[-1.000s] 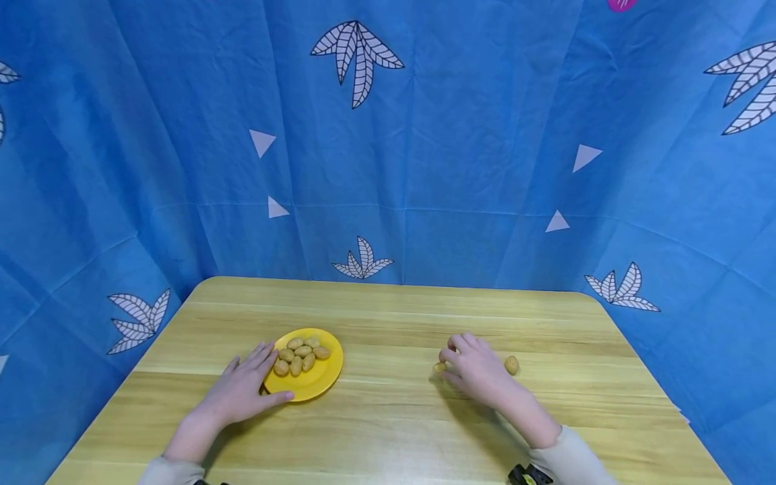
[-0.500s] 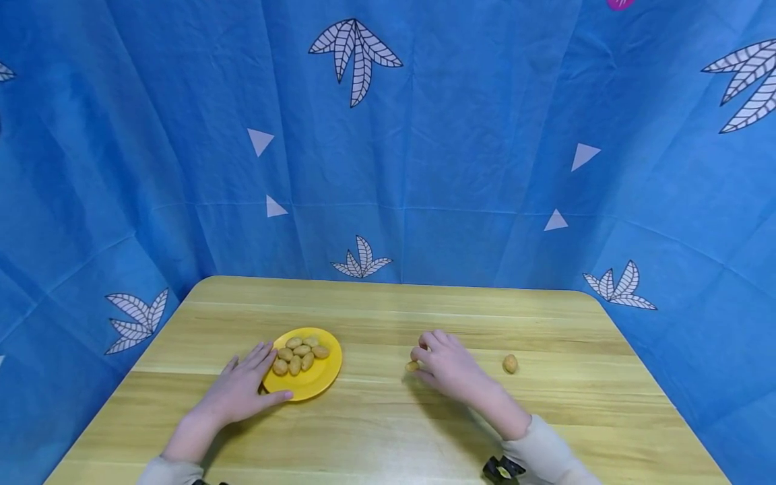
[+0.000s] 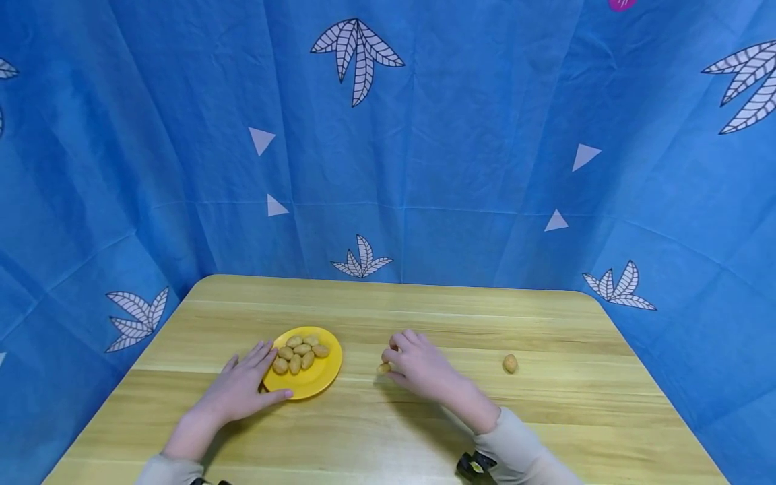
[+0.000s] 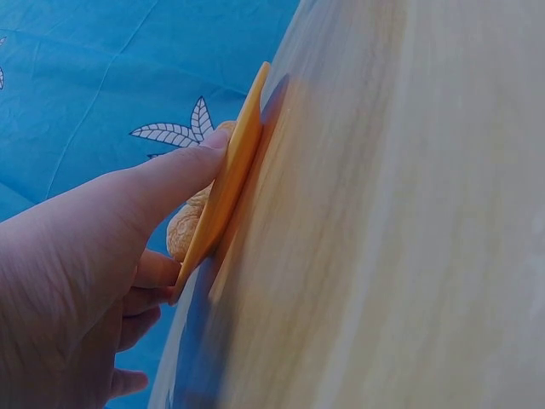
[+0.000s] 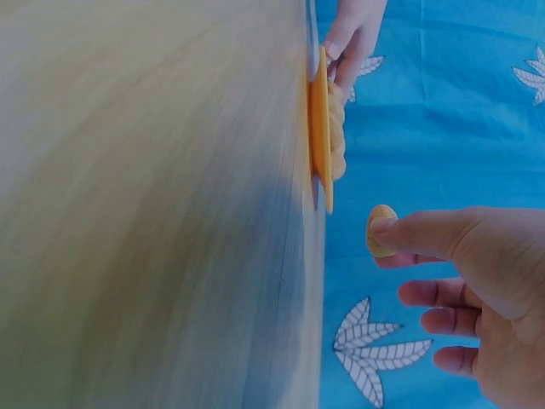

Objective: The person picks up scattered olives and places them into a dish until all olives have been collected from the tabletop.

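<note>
My right hand [image 3: 421,367] pinches a tan walnut [image 5: 381,232] between thumb and index finger, in the air over the table to the right of the yellow plate [image 3: 315,384]. Its other fingers are bent and touch nothing. My left hand [image 3: 239,391] rests at the plate's left side, fingers straight and spread along the rim. In the left wrist view its thumb [image 4: 183,175] lies on the plate's edge. Several walnuts [image 3: 302,349] sit together on the upper left of the plate. Another walnut [image 3: 510,364] lies alone on the table at the right.
The wooden table [image 3: 424,306] has rounded far corners. A blue cloth [image 3: 461,135] with white leaf and triangle prints hangs behind and beside it. A black strap [image 3: 475,465] sits at the right sleeve's cuff.
My right hand has moved left across the table toward the plate, carrying the walnut in its pinch. The left hand, the plate and the lone walnut have stayed put.
</note>
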`<state>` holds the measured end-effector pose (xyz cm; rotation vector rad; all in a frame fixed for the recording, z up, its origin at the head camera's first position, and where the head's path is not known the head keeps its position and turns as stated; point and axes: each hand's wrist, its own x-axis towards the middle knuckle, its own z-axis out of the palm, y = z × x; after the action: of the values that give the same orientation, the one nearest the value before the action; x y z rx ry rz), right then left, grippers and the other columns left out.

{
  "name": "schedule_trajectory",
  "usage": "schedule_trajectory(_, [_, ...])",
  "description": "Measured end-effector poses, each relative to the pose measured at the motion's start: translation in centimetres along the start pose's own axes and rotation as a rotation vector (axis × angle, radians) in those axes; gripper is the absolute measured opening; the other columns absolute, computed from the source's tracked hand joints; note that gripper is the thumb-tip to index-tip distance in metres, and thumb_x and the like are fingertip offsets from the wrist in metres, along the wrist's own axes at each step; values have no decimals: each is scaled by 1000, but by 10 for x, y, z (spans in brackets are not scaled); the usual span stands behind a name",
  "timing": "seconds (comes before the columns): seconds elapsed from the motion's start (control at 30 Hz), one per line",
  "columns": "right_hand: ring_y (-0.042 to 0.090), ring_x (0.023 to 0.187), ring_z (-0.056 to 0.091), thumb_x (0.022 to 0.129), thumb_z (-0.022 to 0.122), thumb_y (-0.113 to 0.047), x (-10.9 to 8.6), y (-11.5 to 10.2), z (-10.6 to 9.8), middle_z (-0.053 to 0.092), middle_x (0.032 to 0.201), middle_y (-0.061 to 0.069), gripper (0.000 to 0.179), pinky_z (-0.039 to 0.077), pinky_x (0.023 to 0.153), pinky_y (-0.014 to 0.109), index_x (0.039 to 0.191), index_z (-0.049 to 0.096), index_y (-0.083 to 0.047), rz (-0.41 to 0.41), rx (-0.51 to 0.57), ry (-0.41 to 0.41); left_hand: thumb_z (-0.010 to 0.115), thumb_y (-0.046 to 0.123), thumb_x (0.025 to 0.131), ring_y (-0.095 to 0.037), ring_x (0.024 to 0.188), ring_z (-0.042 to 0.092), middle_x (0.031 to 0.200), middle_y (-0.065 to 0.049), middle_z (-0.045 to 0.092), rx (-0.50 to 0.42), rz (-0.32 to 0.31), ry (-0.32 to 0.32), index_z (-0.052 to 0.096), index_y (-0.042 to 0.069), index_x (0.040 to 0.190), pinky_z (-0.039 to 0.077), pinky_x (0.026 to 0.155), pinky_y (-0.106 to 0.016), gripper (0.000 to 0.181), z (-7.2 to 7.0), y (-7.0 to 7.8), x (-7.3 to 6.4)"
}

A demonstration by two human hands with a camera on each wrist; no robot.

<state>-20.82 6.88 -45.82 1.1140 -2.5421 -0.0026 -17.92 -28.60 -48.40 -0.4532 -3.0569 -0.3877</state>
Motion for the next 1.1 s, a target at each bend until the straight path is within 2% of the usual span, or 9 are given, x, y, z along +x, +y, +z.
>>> schedule_trajectory(0.2, [13,89,45,88,70,-37,13,-10,-1,56,99,-5,17,38,73,25,100,68,-24,-24,19,-2,55,72,82,-41,145,29,156,-20,32,-2,0,8,41,-2,145,23,113,-69,98,0,0,0])
schedule_trajectory(0.33, [13,90,45,89,69,-37,23,-15,0,56,99,-5,17,41,76,26,101,68,-25,-39,14,-9,55,72,83,-41,145,29,157,-20,32,-4,-2,11,41,-2,145,22,113,-69,98,1,-2,0])
schedule_trajectory(0.67, [13,97,47,91,66,-39,51,-31,3,57,107,-5,19,44,82,27,106,68,-27,-74,26,-83,54,73,82,-41,145,28,157,-21,32,1,2,9,41,-2,145,22,113,-69,99,2,-3,2])
schedule_trajectory(0.87, [12,94,45,92,65,-38,66,-41,10,56,104,-6,19,41,79,24,106,68,-26,-119,39,-61,55,74,82,-41,145,29,156,-21,32,2,-4,13,42,-2,145,22,112,-70,99,3,-4,3])
schedule_trajectory(1.1, [12,95,47,92,65,-41,80,-51,16,57,103,-6,23,41,79,24,110,69,-27,-143,1,-67,54,74,82,-42,144,31,156,-21,34,11,6,22,43,-2,144,23,112,-70,98,5,-4,3])
